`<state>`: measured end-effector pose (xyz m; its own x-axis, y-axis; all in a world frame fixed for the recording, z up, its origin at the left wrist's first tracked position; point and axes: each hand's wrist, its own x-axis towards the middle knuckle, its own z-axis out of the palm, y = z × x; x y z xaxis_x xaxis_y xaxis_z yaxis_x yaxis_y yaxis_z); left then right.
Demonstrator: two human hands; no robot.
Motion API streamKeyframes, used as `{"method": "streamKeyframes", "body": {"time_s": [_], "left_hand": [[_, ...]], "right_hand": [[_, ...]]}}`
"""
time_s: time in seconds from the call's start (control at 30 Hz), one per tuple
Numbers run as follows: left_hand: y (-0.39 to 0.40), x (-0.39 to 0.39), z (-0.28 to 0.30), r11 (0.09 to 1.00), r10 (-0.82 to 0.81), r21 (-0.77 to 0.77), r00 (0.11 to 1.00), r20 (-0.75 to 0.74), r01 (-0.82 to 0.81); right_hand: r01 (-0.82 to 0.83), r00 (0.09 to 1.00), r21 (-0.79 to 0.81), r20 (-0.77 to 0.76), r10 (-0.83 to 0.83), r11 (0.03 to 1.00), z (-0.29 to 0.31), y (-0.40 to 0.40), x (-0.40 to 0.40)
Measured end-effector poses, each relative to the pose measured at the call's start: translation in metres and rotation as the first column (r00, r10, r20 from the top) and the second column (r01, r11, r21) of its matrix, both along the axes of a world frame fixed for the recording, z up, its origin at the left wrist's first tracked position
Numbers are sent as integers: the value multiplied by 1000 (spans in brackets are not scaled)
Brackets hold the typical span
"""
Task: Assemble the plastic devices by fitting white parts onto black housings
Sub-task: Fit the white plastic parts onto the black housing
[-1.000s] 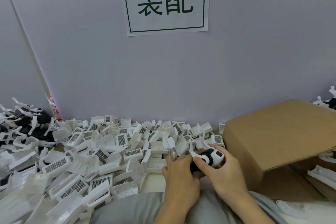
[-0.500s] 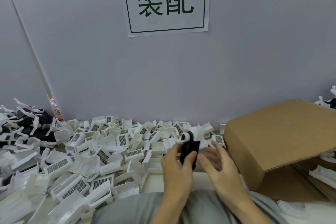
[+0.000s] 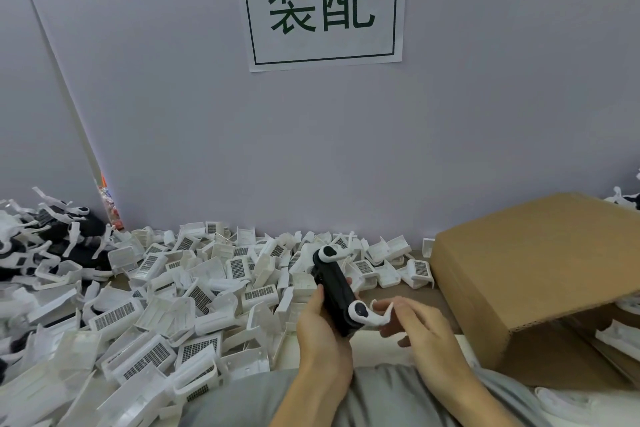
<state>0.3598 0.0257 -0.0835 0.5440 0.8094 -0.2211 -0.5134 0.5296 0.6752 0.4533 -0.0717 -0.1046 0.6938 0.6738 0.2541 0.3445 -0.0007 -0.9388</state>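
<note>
Against the pale wall, under a paper sign (image 3: 321,3), the tabletop (image 3: 377,295) carries a wide heap of white parts (image 3: 166,315) within easy reach of both hands, and a cardboard box (image 3: 530,281) lies on its side at the right – probably for stock or finished units. Far left sits a pile of assembled devices (image 3: 52,239). Above the person's lap, the left hand (image 3: 320,336) has its grip wrapped round a black housing (image 3: 334,291), held up and tilted so both ends face the eyes. A white arm is fitted at each end – the right hand (image 3: 415,326) pinches the nearer white arm (image 3: 369,314), seemingly to seat or test it.
</note>
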Motion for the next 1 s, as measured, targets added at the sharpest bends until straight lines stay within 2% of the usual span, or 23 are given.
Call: {"method": "streamKeyframes", "body": {"time_s": [0.1, 0.23, 0.43, 0.5, 0.67, 0.9, 1.0], "left_hand": [[-1, -1, 3, 999, -50, 10, 998, 45, 49], [-4, 1, 3, 989, -99, 103, 991, -92, 108], [0, 0, 0, 991, -117, 67, 993, -28, 119], [-3, 1, 1, 991, -116, 62, 993, -10, 117], [-7, 0, 2, 976, -147, 158, 989, -27, 149], [-12, 3, -2, 940, -202, 271, 978, -45, 206], [-11, 4, -3, 936, -199, 287, 979, -46, 204]], "right_hand": [[-38, 997, 61, -71, 43, 997, 4, -4, -3], [-41, 999, 44, -22, 42, 998, 6, -3, -5], [-42, 996, 87, -80, 49, 995, 9, -4, -10], [-67, 994, 58, -82, 72, 996, 12, -5, -12], [-198, 974, -19, -113, 195, 980, 17, -7, -15], [-214, 932, -20, -304, 198, 977, 19, -8, -9], [-207, 938, -36, -291, 188, 978, 17, -10, -7]]}}
